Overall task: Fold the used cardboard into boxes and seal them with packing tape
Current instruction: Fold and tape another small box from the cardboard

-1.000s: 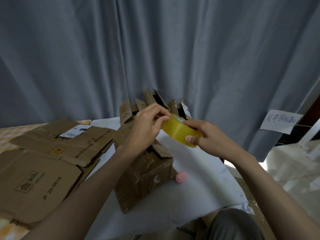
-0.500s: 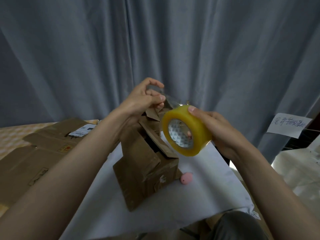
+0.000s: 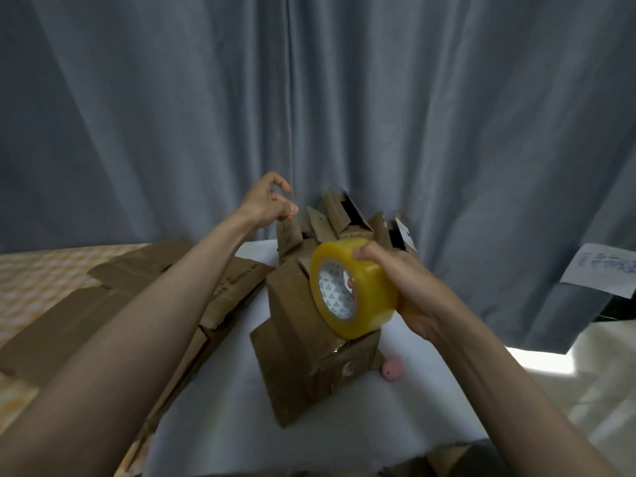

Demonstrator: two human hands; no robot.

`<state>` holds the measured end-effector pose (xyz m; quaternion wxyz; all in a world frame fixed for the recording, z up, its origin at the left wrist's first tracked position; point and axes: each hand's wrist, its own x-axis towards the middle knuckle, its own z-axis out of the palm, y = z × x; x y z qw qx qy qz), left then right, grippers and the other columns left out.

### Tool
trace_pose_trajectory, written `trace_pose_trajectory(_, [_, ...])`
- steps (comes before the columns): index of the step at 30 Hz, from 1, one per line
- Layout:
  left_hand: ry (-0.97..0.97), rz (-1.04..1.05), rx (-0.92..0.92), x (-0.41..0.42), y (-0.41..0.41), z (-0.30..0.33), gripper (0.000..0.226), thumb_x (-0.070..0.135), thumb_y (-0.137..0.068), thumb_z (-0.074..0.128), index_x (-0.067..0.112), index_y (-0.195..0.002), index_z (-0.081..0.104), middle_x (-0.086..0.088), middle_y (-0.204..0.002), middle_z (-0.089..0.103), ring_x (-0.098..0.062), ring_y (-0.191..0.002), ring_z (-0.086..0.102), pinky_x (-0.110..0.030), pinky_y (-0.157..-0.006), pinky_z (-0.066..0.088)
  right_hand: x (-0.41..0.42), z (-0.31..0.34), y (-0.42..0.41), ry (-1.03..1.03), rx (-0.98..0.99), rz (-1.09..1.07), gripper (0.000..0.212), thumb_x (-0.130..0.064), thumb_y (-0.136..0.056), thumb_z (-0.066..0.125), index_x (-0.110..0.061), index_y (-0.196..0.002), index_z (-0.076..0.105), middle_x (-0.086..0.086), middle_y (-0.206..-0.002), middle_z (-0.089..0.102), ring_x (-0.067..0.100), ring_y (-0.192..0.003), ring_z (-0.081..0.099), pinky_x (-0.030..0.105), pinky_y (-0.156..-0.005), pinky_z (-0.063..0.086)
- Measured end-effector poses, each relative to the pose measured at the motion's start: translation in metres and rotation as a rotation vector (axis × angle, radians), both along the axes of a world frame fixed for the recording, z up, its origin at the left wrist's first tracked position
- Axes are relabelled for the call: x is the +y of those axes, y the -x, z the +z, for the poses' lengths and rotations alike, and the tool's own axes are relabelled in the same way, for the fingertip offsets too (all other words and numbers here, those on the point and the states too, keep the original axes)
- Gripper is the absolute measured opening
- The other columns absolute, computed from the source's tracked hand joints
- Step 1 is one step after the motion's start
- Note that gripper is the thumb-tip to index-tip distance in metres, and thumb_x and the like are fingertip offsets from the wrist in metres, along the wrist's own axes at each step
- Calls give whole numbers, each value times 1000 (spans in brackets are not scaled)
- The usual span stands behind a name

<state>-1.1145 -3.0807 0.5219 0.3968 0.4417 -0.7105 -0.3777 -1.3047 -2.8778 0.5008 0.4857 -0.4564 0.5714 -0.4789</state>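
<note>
In the head view, the right hand point(image 3: 413, 290) grasps the tape roll point(image 3: 354, 287) at centre frame, its open core facing lower left, just above the half-folded box point(image 3: 309, 352) on the desk point(image 3: 220, 425), while the left hand point(image 3: 268, 201), up-left of the roll, pinches its fingertips, seemingly on drawn-out clear tape, though that is hard to tell.

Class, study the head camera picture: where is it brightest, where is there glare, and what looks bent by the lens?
Head view: brightest on the floor patch at right; a sheen on the tape roll in the right hand; the flattened cardboard at left is soft; the curtain folds bow outward, wide-angle distortion.
</note>
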Motion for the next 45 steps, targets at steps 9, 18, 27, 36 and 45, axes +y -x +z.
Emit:
trace_pose_trajectory(9, [-192,-42,-65,-14,-15,-69,30,-9,-85,69,9,-98,49,-9,-64,65,-20,-62,63,-34,-69,55,0,-30,-8,-63,139,-3,69,-72,-69,68,-26,-120,67,-5,-111,74,15,-102,70,34,-95,55])
trace_pose_trajectory(18, [-274,-32,-58,-19,-4,-108,35,-8,-82,73,4,-108,54,-14,-78,70,-23,-72,67,-36,-75,57,-10,-41,-20,-32,91,-23,77,-83,-58,67,-35,-118,66,-7,-116,72,17,-106,70,41,-99,53])
trace_pose_trajectory(27, [-305,-91,-143,-23,-10,-122,23,4,-79,81,10,-95,67,-6,-90,71,-14,-82,67,-20,-66,54,-12,-42,-27,14,71,-24,57,-80,-62,65,-41,-104,68,-14,-102,76,10,-95,73,29,-85,55])
trace_pose_trajectory(36, [-155,-117,-64,-3,-19,-137,22,11,-93,65,28,-88,79,15,-89,75,3,-87,67,-11,-73,52,12,-75,-34,154,48,-208,56,-66,-56,76,-39,-103,63,-16,-86,74,-7,-75,68,8,-50,48])
trace_pose_trajectory(45, [-243,-54,-30,8,-19,-135,22,22,-98,59,23,-94,80,8,-95,76,-11,-99,67,-23,-83,51,15,-119,-57,287,69,-341,46,-45,-72,81,-42,-105,50,-25,-95,65,-1,-90,64,17,-66,53])
